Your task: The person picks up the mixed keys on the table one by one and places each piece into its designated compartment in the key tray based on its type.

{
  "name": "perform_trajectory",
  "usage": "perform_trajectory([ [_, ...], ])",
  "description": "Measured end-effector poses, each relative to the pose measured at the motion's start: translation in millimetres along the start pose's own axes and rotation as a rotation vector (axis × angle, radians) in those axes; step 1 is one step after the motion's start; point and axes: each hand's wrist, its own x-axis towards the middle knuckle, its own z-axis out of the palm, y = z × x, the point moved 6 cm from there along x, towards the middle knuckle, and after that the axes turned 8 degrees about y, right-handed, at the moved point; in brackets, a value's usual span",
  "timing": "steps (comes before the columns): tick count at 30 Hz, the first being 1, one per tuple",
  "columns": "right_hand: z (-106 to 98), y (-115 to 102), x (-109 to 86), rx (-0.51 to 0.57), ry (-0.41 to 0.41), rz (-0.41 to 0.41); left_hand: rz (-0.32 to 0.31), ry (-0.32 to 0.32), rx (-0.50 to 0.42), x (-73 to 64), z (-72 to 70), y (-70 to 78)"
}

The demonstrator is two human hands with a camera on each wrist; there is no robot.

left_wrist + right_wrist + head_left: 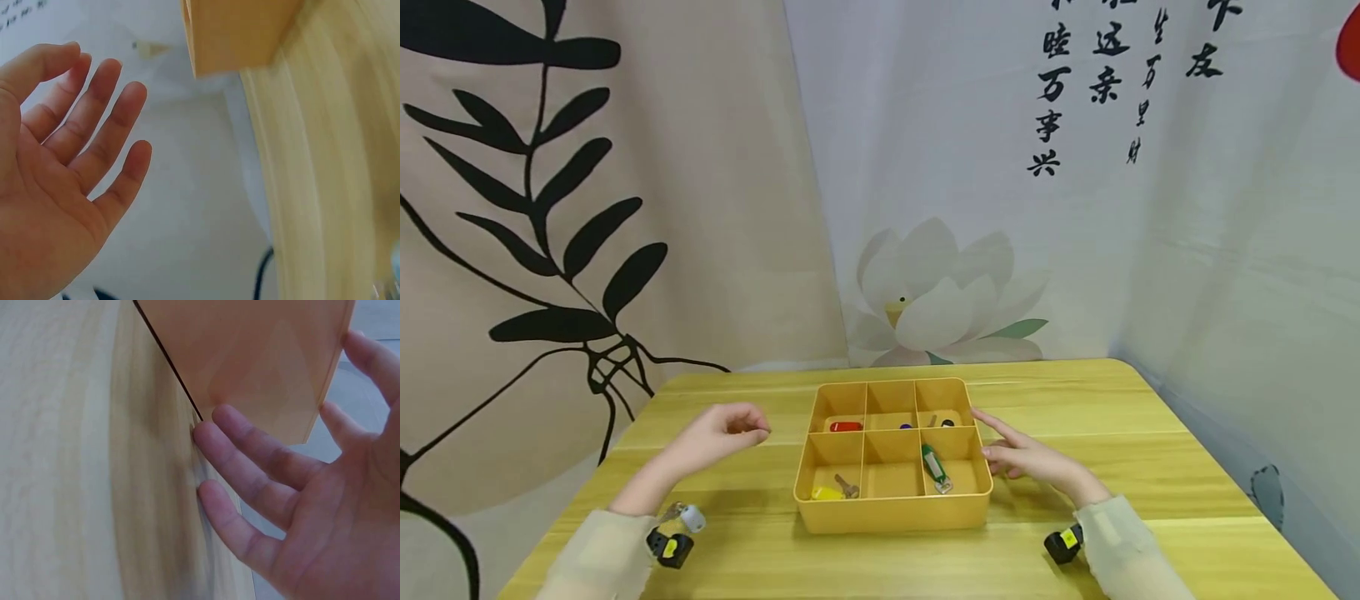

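A yellow-orange box [891, 517] divided into compartments stands on the table. My left hand [718, 435] hovers left of it, fingers loosely bent and holding nothing. At the box's right wall, my right hand [1032, 460] touches the rim with extended fingers; in the right wrist view its other fingertips are by the lower wall. A green key tag [933, 462] lies in the front right compartment. The front left one holds a yellow tag [827, 493] and a key [847, 487]. Behind are a red item [846, 427], a small blue item [906, 427] and a dark round item [947, 423], partly hidden.
A whitish key tag [692, 518] with keys lies on the wooden table [760, 558], close to the left wrist and partly behind its camera. Printed curtains [730, 208] hang behind the table's back edge.
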Motion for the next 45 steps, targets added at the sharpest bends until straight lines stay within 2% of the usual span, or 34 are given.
perform_trajectory([
  [4, -0.3, 0.9, -0.8, -0.004, 0.0, 0.001, -0.055, 0.039, 0.0, -24.8, -19.6, -21.4],
  [9, -1.7, 1.0, -1.5, -0.003, 0.004, -0.001, -0.132, 0.063, 0.008, -51.1, -35.0, -51.0],
  [16, -1.1, 1.5, -0.9, -0.004, 0.007, 0.007, -0.287, 0.09, -0.042, -81.7, -41.0, -89.1],
  [18, -0.9, 1.6, -0.5, -0.004, 0.006, 0.011, -0.306, 0.089, -0.046, -87.2, -40.7, -96.2],
  [28, -1.1, 3.1, 0.5, 0.002, -0.002, 0.004, -0.345, 0.042, -0.052, -101.6, -34.6, -118.5],
  [34, -1.8, 5.8, -1.9, 0.013, 0.002, 0.019, -0.326, 0.043, -0.027, -103.7, -31.3, -123.0],
  [40, -1.9, 5.3, -1.9, 0.015, -0.002, 0.018, -0.36, 0.051, 0.002, -107.7, -29.2, -127.9],
  [45, -2.4, 5.2, -2.0, 0.011, 0.01, 0.015, -0.359, 0.036, 0.022, -107.6, -28.5, -132.9],
])
